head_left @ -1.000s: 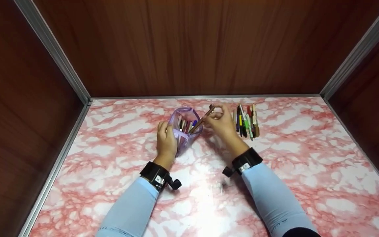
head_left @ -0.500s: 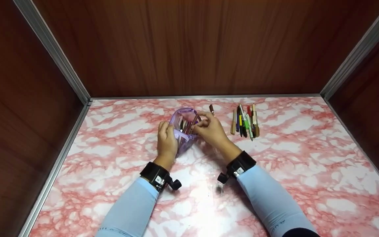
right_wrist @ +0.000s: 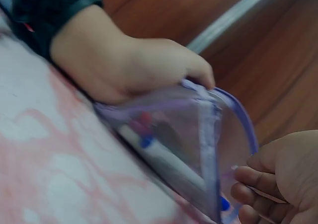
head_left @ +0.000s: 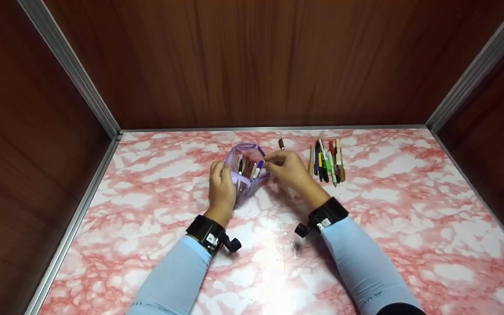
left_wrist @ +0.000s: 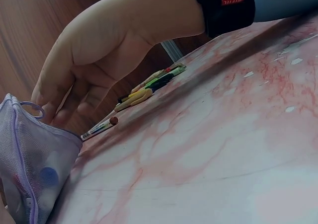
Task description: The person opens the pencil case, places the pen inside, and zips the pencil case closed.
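Note:
A purple mesh pencil case (head_left: 249,191) lies on the table with its mouth open toward the far side. My left hand (head_left: 222,188) holds it along its left side. Inside are several pens, among them a marker with a purple cap (head_left: 260,165). My right hand (head_left: 293,173) is at the right edge of the mouth, fingers loosely bent. In the right wrist view nothing shows between the right fingers (right_wrist: 256,182), which are close to the rim. A brown-capped marker (head_left: 281,143) lies just beyond the right hand, partly hidden by it.
To the right of my right hand lies a bunch of pens and markers (head_left: 327,164) in several colours. The table (head_left: 387,245) has a red and white marbled top. Brown wood-look panels (head_left: 252,65) with metal edging stand at the back and both sides.
My right hand lowered a brown pen into the pencil case and let it go, then drew back a little to the right. The left hand has kept its place.

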Demonstrator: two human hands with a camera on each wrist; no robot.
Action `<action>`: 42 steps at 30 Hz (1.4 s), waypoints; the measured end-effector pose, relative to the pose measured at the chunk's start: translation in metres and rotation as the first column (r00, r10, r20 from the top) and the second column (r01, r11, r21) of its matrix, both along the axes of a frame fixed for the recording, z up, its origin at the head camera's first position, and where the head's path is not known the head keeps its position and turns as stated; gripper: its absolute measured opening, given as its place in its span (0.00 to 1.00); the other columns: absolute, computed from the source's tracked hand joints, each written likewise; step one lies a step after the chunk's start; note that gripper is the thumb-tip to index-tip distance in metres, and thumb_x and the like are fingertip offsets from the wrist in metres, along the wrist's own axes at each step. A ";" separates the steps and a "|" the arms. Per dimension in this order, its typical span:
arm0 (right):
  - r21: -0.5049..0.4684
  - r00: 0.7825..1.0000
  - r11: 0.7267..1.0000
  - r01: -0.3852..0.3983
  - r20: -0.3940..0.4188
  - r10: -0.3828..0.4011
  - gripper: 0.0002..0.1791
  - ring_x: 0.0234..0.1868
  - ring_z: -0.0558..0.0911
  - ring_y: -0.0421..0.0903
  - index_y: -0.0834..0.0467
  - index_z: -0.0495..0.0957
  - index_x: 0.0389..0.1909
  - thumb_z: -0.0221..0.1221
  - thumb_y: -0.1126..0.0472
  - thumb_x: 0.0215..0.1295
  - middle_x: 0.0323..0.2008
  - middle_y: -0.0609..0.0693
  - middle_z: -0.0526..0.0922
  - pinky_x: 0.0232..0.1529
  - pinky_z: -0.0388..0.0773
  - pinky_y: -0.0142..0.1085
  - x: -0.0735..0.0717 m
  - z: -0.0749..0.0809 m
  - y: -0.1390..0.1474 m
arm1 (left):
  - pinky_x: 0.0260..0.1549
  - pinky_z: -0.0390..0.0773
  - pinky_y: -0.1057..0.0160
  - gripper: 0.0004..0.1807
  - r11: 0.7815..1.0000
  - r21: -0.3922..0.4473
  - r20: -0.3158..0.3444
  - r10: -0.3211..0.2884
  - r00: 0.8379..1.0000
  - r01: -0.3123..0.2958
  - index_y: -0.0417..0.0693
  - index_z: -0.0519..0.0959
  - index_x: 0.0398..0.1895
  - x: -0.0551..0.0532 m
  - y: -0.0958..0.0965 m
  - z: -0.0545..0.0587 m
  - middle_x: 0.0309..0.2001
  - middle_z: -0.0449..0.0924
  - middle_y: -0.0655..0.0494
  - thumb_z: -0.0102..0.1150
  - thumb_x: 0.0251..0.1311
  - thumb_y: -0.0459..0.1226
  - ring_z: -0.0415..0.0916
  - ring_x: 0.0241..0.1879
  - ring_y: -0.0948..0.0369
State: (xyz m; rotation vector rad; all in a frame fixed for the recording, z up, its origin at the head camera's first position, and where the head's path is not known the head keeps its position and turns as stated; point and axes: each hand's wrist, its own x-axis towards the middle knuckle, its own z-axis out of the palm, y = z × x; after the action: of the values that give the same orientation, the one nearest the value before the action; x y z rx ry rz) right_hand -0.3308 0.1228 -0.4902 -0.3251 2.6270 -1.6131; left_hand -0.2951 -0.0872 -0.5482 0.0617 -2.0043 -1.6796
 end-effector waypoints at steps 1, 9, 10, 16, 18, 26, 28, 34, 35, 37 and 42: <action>-0.014 1.000 1.000 0.016 0.021 -0.016 0.15 0.48 0.92 0.62 0.64 0.89 0.59 0.69 0.65 0.77 0.52 0.61 0.94 0.40 0.92 0.39 -0.002 0.001 0.004 | 0.52 0.76 0.62 0.13 1.000 0.001 -0.001 0.000 1.000 0.000 0.37 0.79 0.41 0.000 0.000 0.000 0.48 0.75 0.45 0.47 0.81 0.36 0.73 0.48 0.56; -0.046 0.993 0.992 0.115 -0.011 -0.116 0.14 0.44 0.89 0.42 0.67 0.88 0.59 0.64 0.66 0.78 0.51 0.62 0.94 0.47 0.89 0.34 -0.019 0.011 0.049 | 0.51 0.76 0.62 0.13 1.000 -0.005 0.000 0.004 1.000 -0.004 0.36 0.79 0.40 0.000 0.001 0.000 0.47 0.74 0.45 0.47 0.81 0.36 0.73 0.47 0.56; -0.038 0.991 0.991 0.130 -0.022 -0.131 0.14 0.38 0.89 0.39 0.66 0.89 0.58 0.64 0.66 0.78 0.51 0.61 0.94 0.43 0.88 0.32 -0.021 0.013 0.056 | 0.51 0.75 0.62 0.13 1.000 -0.007 0.000 0.004 1.000 -0.004 0.37 0.78 0.40 0.000 0.001 0.000 0.47 0.74 0.45 0.47 0.81 0.36 0.72 0.47 0.57; -0.016 0.969 0.971 0.238 -0.071 -0.238 0.15 0.32 0.87 0.36 0.63 0.90 0.59 0.64 0.64 0.77 0.50 0.63 0.94 0.38 0.84 0.29 -0.029 0.020 0.096 | 0.48 0.73 0.63 0.13 1.000 -0.006 -0.012 0.000 1.000 0.000 0.43 0.73 0.34 -0.001 0.001 0.001 0.44 0.71 0.47 0.48 0.81 0.36 0.70 0.45 0.57; 0.019 0.955 0.959 0.283 -0.098 -0.280 0.16 0.42 0.87 0.38 0.64 0.90 0.59 0.64 0.63 0.78 0.53 0.65 0.93 0.47 0.80 0.27 -0.031 0.021 0.107 | 0.48 0.73 0.64 0.12 1.000 0.002 -0.008 0.001 1.000 -0.001 0.43 0.74 0.34 -0.001 0.001 0.001 0.45 0.72 0.48 0.48 0.81 0.36 0.70 0.45 0.58; 0.137 0.911 0.902 0.410 -0.107 -0.398 0.19 0.52 0.85 0.57 0.66 0.88 0.62 0.63 0.61 0.78 0.54 0.68 0.90 0.55 0.79 0.40 -0.031 0.021 0.144 | 0.48 0.73 0.63 0.12 1.000 0.009 -0.033 0.004 0.999 -0.004 0.38 0.75 0.35 -0.002 0.001 -0.001 0.44 0.72 0.45 0.48 0.80 0.35 0.69 0.45 0.58; 0.145 0.899 0.887 0.438 -0.081 -0.431 0.22 0.53 0.85 0.57 0.66 0.86 0.66 0.62 0.61 0.77 0.54 0.67 0.89 0.57 0.79 0.44 -0.030 0.020 0.151 | 0.48 0.73 0.63 0.13 1.000 0.008 -0.038 0.006 0.999 -0.006 0.39 0.75 0.35 -0.003 0.001 -0.002 0.43 0.72 0.46 0.48 0.80 0.35 0.70 0.45 0.58; 0.256 0.890 0.858 0.446 -0.028 -0.454 0.32 0.64 0.86 0.67 0.67 0.75 0.78 0.61 0.56 0.79 0.63 0.72 0.87 0.69 0.80 0.60 -0.029 0.013 0.170 | 0.47 0.72 0.64 0.13 1.000 0.002 -0.034 -0.004 0.999 0.004 0.43 0.73 0.33 -0.003 0.000 -0.001 0.42 0.70 0.49 0.48 0.81 0.35 0.69 0.44 0.59; 0.275 0.893 0.857 0.436 -0.014 -0.450 0.34 0.67 0.84 0.68 0.67 0.73 0.80 0.60 0.54 0.80 0.66 0.73 0.85 0.71 0.79 0.61 -0.029 0.012 0.172 | 0.46 0.71 0.64 0.13 1.000 0.000 -0.033 -0.006 0.999 0.006 0.43 0.72 0.32 -0.003 0.000 -0.001 0.42 0.70 0.49 0.48 0.81 0.35 0.68 0.44 0.59; 0.312 0.898 0.855 0.415 0.009 -0.439 0.37 0.71 0.81 0.71 0.67 0.69 0.82 0.59 0.52 0.81 0.70 0.73 0.82 0.75 0.76 0.64 -0.027 0.009 0.176 | 0.47 0.71 0.64 0.13 1.000 -0.007 -0.028 -0.008 1.000 0.008 0.42 0.72 0.33 -0.003 -0.001 -0.001 0.42 0.70 0.49 0.47 0.81 0.35 0.68 0.44 0.58; 0.344 0.910 0.861 0.374 0.045 -0.413 0.42 0.77 0.77 0.72 0.68 0.59 0.87 0.58 0.51 0.83 0.75 0.74 0.78 0.79 0.73 0.65 -0.024 0.003 0.180 | 0.49 0.71 0.64 0.13 1.000 -0.013 -0.024 -0.011 1.000 0.011 0.35 0.77 0.38 -0.002 -0.001 -0.001 0.43 0.71 0.46 0.46 0.80 0.34 0.69 0.45 0.58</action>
State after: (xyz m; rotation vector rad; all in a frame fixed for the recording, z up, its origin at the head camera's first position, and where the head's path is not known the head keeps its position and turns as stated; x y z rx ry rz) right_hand -0.3549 0.3026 -0.4876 0.3379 2.9345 -1.1781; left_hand -0.2976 -0.0884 -0.5496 0.0262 -2.0007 -1.6664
